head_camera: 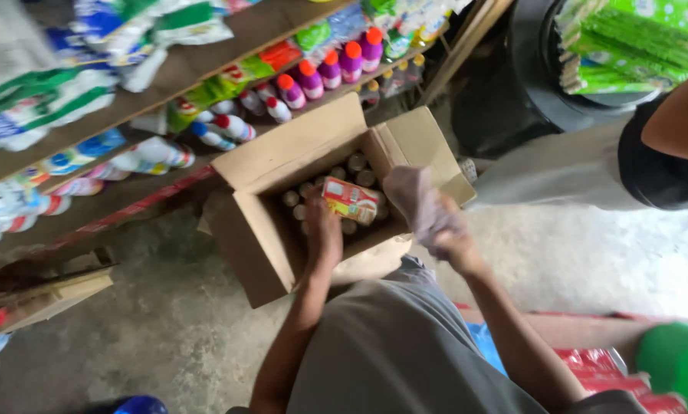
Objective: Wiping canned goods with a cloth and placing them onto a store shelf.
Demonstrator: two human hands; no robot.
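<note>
An open cardboard box (261,234) stands on the concrete floor, filled with several upright cans seen from their tops (357,162). My left hand (322,231) reaches into the box and grips a can with a red and yellow label (351,200), held on its side above the others. My right hand (436,222) is over the box's right edge, closed on a greyish cloth (407,189).
Wooden shelves (183,73) behind the box carry plastic bottles with orange and red caps (330,67) and soft packets. Another person (669,142) stands at the right beside a dark bin (528,84). Red packs (612,368) and a green object (677,360) lie at the lower right.
</note>
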